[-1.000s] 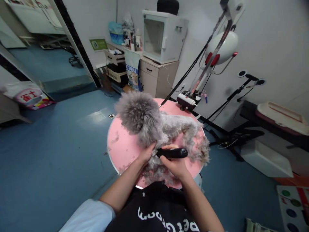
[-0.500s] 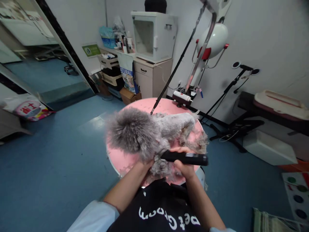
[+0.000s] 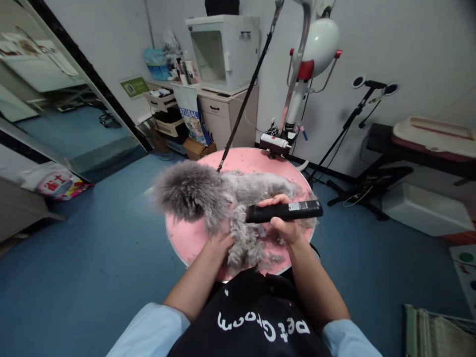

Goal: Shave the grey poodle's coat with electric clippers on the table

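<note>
The right hand's [image 3: 289, 226] fingers wrap the black clipper [image 3: 284, 211] along its body, which seems to let its front end sit level against the curly fur [image 3: 240, 225] at the near side of the grey dog [image 3: 256, 184], while the left hand [image 3: 219, 247] is low beneath the dog's head, perhaps to steady it, its fingers too hidden to tell whether they grasp. The dog is on the round pink tabletop [image 3: 183, 240], a dark lead [image 3: 245, 99] rising from its neck, probably to keep it from the edge. One dog, one clipper, one lead, two hands; the tufts defy counting.
</note>
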`<state>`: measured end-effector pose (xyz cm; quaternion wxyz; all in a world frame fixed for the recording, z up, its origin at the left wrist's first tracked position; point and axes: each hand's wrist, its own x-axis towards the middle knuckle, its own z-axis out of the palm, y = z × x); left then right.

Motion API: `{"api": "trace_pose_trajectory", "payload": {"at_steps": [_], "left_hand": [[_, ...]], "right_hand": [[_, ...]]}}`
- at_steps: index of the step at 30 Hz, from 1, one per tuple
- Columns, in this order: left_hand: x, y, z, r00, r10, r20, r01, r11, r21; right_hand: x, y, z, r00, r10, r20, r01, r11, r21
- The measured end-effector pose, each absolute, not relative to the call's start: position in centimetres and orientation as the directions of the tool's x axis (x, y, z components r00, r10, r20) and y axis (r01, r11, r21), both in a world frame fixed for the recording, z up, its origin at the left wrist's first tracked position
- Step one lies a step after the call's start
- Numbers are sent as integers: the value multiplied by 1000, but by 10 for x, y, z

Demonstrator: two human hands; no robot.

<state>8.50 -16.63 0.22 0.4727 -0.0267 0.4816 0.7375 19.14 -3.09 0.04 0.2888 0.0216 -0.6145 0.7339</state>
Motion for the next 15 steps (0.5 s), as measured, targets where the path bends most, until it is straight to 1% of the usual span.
{"api": "trace_pose_trajectory", "payload": {"at_steps": [2, 4, 7, 10, 12, 15], "left_hand": [[86, -166, -1, -486, 706, -515, -765, -59, 642], [86, -168, -5, -469, 722, -509, -785, -76, 615], [84, -171, -12, -467, 745, -477, -793, -114, 598], [83, -174, -16, -476, 755, -451, -770, -109, 629], [83, -175, -18, -477, 747, -463, -758, -84, 646], [83, -176, -19, -497, 710, -499, -732, -34, 680]], "right_hand": [[182, -32, 5, -885, 305, 352, -404, -128, -906], [172, -32, 7, -939, 199, 282, -314, -157, -936], [162, -30, 5, -974, 111, 197, -216, -193, -957], [156, -26, 7, -988, 46, 146, -153, -219, -964], [152, -24, 12, -993, -3, 115, -112, -212, -971], [150, -21, 21, -993, -101, 52, -38, -137, -990]]}}
